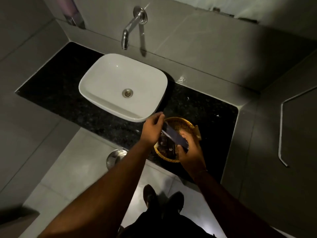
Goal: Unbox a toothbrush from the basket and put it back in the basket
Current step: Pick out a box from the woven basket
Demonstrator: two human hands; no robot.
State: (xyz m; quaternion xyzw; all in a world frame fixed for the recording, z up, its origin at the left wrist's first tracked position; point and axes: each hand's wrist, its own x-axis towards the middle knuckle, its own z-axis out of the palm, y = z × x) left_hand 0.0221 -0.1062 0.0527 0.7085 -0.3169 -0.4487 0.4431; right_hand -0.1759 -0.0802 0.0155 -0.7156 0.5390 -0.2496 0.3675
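A round woven basket (182, 123) stands on the black granite counter, to the right of the sink. Above it I hold a long dark toothbrush box (173, 135), tilted from upper left to lower right. My left hand (151, 130) pinches the box's upper end, fingers at its tip. My right hand (189, 152) grips the lower end. The toothbrush itself is hidden. Several small dark boxes (165, 145) lie in the basket under my hands.
A white basin (104, 78) sits on the counter (56, 86) under a chrome wall spout (127, 32). A steel bin lid (115, 158) shows on the floor below the counter edge. A bent metal rail (281, 134) runs along the right wall. My shoes (163, 199) stand on the tiles.
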